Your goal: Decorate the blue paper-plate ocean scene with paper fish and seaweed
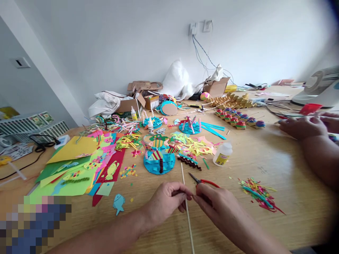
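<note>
While the left hand point(169, 199) curls its fingers around a pale stick point(189, 229) pointing away across the wooden surface point(249, 155), the right hand's point(218, 203) fingertips meet beside it; whether they pinch anything, I cannot tell. A loose grip could let the stick slip, or a stray knuckle nudge the red-handled scissors point(210, 183). Coloured paper point(72, 150) lies leftward; behind, a pale wall point(119, 42) carries sockets point(208, 25).

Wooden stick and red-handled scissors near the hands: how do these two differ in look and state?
The wooden stick is long, straight and pale; the red-handled scissors are shorter, with dark blades. The wooden stick is in the grip of the left hand, while the red-handled scissors lie on the table, partly hidden by the right hand. Both point away from the person.
</note>
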A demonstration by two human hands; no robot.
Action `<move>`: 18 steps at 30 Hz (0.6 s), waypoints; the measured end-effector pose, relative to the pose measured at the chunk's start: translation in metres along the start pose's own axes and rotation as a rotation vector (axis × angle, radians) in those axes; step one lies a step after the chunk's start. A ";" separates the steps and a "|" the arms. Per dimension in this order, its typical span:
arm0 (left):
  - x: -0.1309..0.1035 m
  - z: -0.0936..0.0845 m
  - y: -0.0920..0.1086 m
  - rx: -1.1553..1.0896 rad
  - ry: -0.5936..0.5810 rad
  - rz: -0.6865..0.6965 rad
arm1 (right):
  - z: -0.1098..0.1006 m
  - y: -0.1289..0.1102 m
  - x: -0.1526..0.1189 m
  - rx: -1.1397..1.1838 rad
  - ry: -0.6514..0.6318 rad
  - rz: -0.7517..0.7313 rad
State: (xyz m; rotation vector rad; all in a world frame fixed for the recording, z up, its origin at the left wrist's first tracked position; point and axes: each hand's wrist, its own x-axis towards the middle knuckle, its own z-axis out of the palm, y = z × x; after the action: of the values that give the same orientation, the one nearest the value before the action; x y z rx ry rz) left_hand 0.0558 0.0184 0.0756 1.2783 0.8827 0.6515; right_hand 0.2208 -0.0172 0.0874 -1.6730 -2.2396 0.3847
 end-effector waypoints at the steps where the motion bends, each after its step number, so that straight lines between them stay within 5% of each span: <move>1: 0.004 0.002 0.000 0.002 -0.001 0.007 | 0.002 0.002 -0.001 0.036 -0.011 0.022; 6: 0.018 0.014 -0.002 -0.042 -0.017 0.065 | 0.021 -0.003 -0.017 0.265 -0.066 0.062; 11: 0.019 0.023 -0.001 0.051 -0.083 0.134 | 0.029 0.005 -0.026 0.301 0.074 0.105; 14: 0.012 0.014 0.000 0.378 -0.117 0.312 | 0.017 0.028 -0.027 0.161 0.136 0.192; 18: 0.002 -0.010 -0.008 0.964 -0.130 0.538 | -0.003 0.057 -0.024 -0.112 0.003 0.359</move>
State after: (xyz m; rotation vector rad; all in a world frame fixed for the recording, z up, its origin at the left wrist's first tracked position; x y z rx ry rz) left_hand 0.0482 0.0238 0.0664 2.4503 0.7556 0.5456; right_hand 0.2779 -0.0247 0.0650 -2.1386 -1.9870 0.3438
